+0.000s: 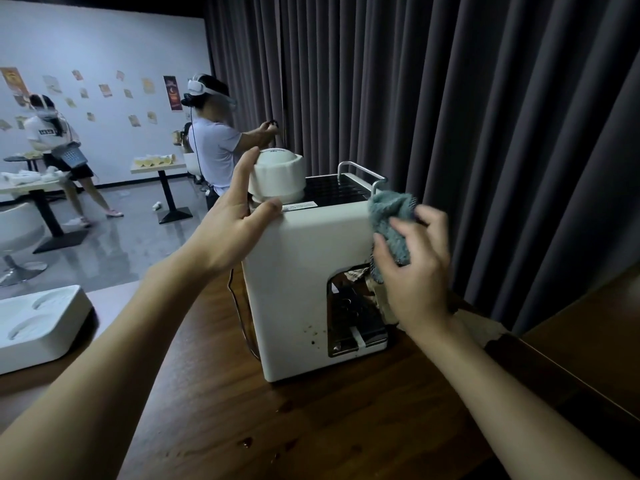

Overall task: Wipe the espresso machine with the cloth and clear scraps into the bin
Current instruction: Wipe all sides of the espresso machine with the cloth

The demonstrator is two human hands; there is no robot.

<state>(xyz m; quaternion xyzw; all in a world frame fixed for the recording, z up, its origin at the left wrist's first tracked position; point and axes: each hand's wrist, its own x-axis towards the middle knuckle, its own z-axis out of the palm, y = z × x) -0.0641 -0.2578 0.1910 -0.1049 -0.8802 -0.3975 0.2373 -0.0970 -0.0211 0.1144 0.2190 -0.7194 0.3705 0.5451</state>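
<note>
A dark pleated curtain fills the space behind and to your right. Below you is the brown wooden table, and the white machine stands upright on it, near its far edge and just in front of the curtain. At your left, on the table's near corner, lies a white box with two shallow curved slots in its top. Far off to the left, two people in headsets stand among small café tables.

Your left hand is released and grasps nothing. Its fingers lie straight against the side of the white dome on the machine's top, and its thumb presses on the top front edge. Your right hand is at the machine's upper right corner, fingers curled round the grey-blue cloth. The cloth is bunched and touches that corner, just under the end of the metal rail.

Crumpled brown paper scraps sit in the machine's recess, partly hidden by your right hand. Below them is the shiny metal tray. A thin cable hangs down the machine's left side. Dark specks mark the white front just left of the tray, and a few dark drops lie on the table nearer you.
</note>
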